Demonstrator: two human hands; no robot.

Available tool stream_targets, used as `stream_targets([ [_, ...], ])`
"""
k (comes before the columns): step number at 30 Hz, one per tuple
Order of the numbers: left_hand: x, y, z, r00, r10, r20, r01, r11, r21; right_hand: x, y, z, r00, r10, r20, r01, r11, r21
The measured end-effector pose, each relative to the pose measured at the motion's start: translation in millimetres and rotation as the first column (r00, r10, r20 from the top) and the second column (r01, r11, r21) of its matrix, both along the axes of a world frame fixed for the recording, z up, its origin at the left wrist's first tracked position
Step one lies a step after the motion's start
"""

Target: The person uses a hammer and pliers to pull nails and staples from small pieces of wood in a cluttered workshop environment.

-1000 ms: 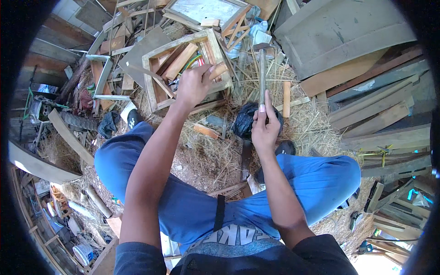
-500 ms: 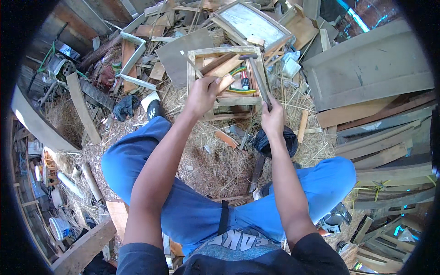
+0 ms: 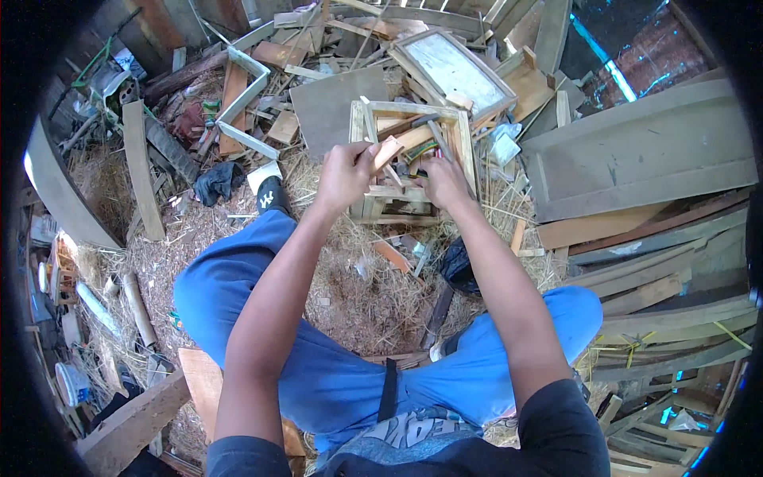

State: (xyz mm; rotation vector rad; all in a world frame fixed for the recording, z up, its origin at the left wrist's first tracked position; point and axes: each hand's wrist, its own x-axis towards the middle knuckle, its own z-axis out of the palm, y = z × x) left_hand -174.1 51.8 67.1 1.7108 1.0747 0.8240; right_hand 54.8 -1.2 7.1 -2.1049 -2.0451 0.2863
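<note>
My left hand (image 3: 346, 176) is closed round a short reddish piece of wood (image 3: 388, 151) over the near left of an open wooden frame (image 3: 466, 151). A thin wooden strip (image 3: 368, 119) stands up beside its fingers. My right hand (image 3: 445, 184) is over the frame's right half, closed about a hammer (image 3: 443, 141); the handle slants up and left to the dark head. Its fingertips point left, near the piece of wood; whether they pinch anything small is hidden. The green-and-yellow tool inside the frame is mostly covered by this hand.
A grey board (image 3: 334, 107) and a framed pane (image 3: 457, 71) lie behind the frame. Large panels (image 3: 636, 151) and stacked planks are at the right. A white angled wooden frame (image 3: 253, 139) and a dark cloth (image 3: 218, 183) lie left. A black bag (image 3: 458, 266) rests on the straw-covered ground.
My right hand has moved left and inward over the frame, toward my left hand, and the hammer now shows less of its handle. The view has shifted slightly.
</note>
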Motion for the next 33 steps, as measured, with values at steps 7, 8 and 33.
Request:
stream_targets([
  [7, -4.5, 3.4, 15.0, 0.989, -0.019, 0.147, 0.036, 0.993, -0.111, 3.1, 8.3, -13.3, 0.998, -0.055, -0.026, 0.055, 0.998, -0.007],
  [8, -2.3, 1.0, 21.7, 0.984, -0.016, 0.176, 0.041, 0.99, -0.135, 4.7, 3.6, -14.5, 0.998, -0.059, -0.029, 0.062, 0.991, 0.117],
  [33, 62.0, -44.4, 52.5, 0.96, -0.249, 0.129, 0.264, 0.958, -0.11, 36.8, -146.3, 129.1, -0.281, -0.124, -0.952, -0.027, 0.992, -0.121],
])
